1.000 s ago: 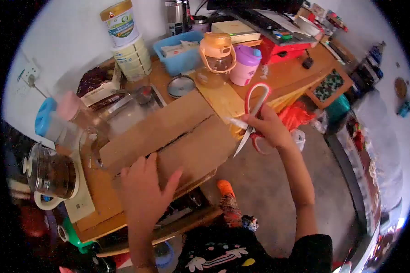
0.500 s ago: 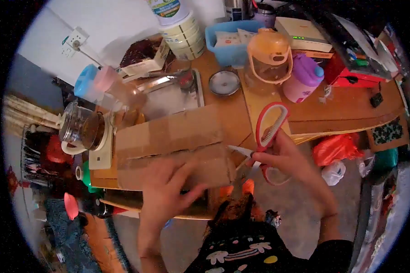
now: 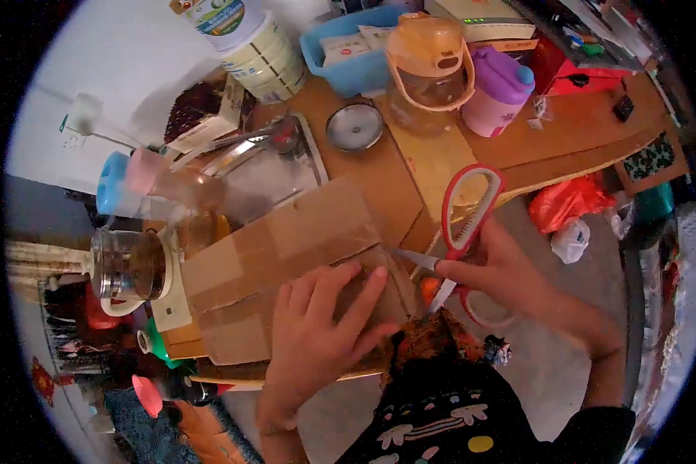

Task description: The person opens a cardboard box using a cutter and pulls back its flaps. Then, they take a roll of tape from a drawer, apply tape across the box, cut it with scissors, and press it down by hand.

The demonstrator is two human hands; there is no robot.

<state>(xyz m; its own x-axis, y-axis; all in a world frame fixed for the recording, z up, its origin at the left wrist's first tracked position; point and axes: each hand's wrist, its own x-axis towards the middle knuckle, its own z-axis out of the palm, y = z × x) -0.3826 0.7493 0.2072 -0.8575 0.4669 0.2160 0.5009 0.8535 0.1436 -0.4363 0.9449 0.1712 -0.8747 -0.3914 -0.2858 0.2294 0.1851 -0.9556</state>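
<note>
A brown cardboard box point(image 3: 286, 240) with clear tape and a long seam lies at the front edge of the wooden desk point(image 3: 387, 182). My left hand point(image 3: 325, 317) rests flat on its lower right part, fingers spread. To the right of the box, my right hand point(image 3: 495, 267) grips red-and-white scissors point(image 3: 472, 209) around the middle, near the pivot. The scissor blades are apart and point left toward the box's right end, with no clear contact. One handle loop sticks up above the hand and the other hangs below it.
Behind the box are a metal tray point(image 3: 267, 178), a round lid point(image 3: 354, 127), an orange-lidded jar point(image 3: 429, 73), a purple cup point(image 3: 496, 91) and a blue basket point(image 3: 348, 58). A glass teapot point(image 3: 131, 264) stands at left. Bags point(image 3: 568, 205) lie beyond the desk at right.
My left hand has moved right across the box, its fingers now spread flat. The scissors stay in my right hand beside the box's right end. The camera view has shifted.
</note>
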